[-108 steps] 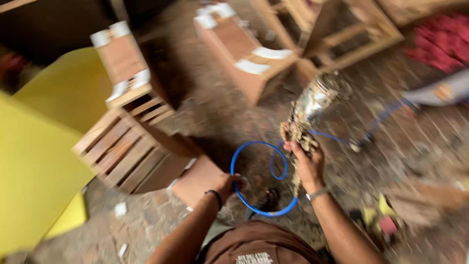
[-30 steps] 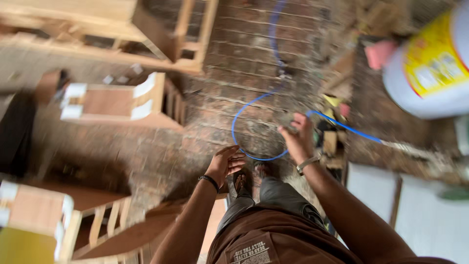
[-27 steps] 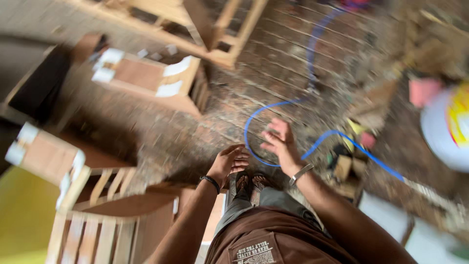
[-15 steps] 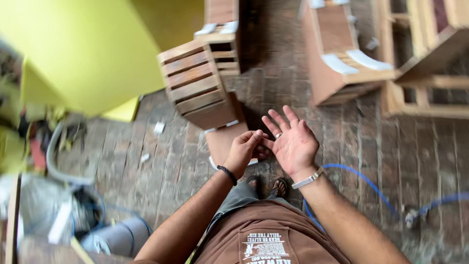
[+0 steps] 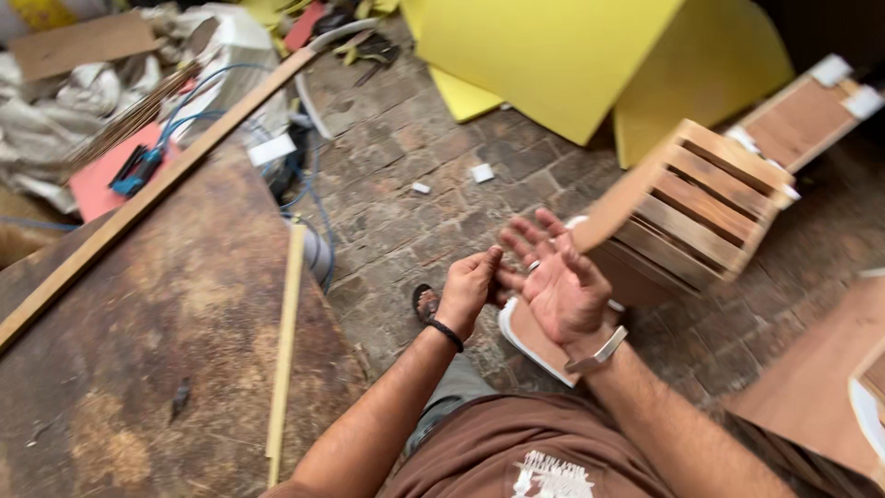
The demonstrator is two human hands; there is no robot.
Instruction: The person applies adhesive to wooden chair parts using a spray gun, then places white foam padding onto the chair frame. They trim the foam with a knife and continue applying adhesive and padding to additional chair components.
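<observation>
Left hand (image 5: 470, 288): raised in front of the body over the brick floor (image 5: 396, 212); fingers curled inward and pressed together, tips touching the edge of the right palm; nothing visibly held; dark band on the wrist
Right hand (image 5: 556, 288): palm up and open, fingers (image 5: 527, 242) spread and pointing away from the body; ring on one finger; metal wristwatch (image 5: 597, 351) on the wrist; palm bare, nothing gripped
Contact: both hands touching at the base of the right thumb, well above the floor
Slatted wooden crate (image 5: 696, 198): tilted on the floor just beyond the right hand, slats facing up
Flat board with white edge (image 5: 530, 337): on the floor directly below the hands, partly hidden by them
Sandal (image 5: 426, 302): on a foot, on the bricks just left of the left hand
Worn wooden surface (image 5: 157, 341): to the left, dark and stained; thin wooden strip (image 5: 284, 341) lying along its right edge; longer batten (image 5: 157, 189) across its far side
Yellow panels (image 5: 562, 55): leaning at the far side of the floor, well apart from the hands
Blue cable (image 5: 309, 198): running along the floor by the surface edge
Brown shirt (image 5: 516, 456): at the bottom of the view
</observation>
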